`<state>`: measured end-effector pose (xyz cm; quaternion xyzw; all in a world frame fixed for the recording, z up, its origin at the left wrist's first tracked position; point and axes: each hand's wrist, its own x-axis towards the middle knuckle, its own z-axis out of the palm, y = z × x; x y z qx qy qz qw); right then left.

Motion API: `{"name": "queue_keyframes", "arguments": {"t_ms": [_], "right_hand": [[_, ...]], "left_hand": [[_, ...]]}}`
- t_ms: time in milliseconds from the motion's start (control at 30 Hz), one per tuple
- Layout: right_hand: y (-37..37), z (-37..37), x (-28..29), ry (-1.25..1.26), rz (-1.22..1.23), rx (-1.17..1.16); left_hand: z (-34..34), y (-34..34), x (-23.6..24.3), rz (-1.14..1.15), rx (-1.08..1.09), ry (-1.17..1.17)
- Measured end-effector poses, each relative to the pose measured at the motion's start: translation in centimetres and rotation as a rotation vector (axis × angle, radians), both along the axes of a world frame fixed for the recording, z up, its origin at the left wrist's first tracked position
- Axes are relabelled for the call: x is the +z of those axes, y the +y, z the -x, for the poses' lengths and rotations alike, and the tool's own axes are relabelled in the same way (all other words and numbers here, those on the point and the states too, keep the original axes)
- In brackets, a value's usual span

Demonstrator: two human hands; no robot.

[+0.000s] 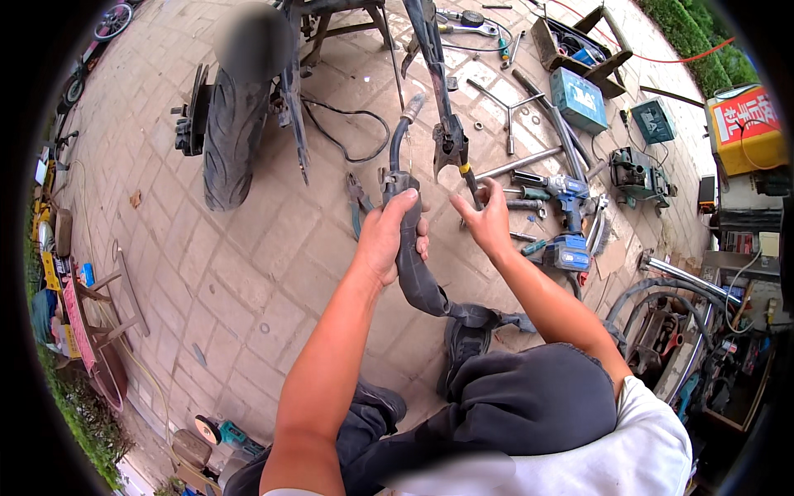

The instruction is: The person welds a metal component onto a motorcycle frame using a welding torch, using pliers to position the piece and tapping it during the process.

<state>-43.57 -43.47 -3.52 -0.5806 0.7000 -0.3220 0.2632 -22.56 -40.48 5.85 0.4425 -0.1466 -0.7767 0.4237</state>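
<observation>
My left hand (393,236) is wrapped round the black handle of a welding torch (409,260). Its curved neck rises to a pale nozzle (413,106), and its black sleeved cable bends down past my shoe. To the right, my right hand (486,217) has thumb and fingers around a dark, narrow handle with a yellow band (468,176). This handle meets the lower end of a dark metal frame (447,136); how they join cannot be made out. Beside my left hand, pliers (357,202) lie on the paving.
A tyred wheel (230,140) stands at the upper left. On the right lie a blue cordless impact wrench (569,207), a T-shaped wrench (509,107) and metal tubes. Farther off are a teal box (579,101) and a wooden tool carrier (571,45). An angle grinder (227,434) lies lower left.
</observation>
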Motion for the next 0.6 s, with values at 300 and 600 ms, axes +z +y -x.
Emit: {"name": "queue_keyframes", "arguments": {"t_ms": [300,600], "right_hand": [[3.6,-5.8,11.4,-0.748,-0.489,0.493],[2.0,-8.7,9.5,-0.842,-0.526,0.424]], "left_hand": [[0.0,-0.3,0.9,0.052,-0.067,-0.323],[-9.9,-2.5,5.2,0.181,-1.089,-0.776]]}}
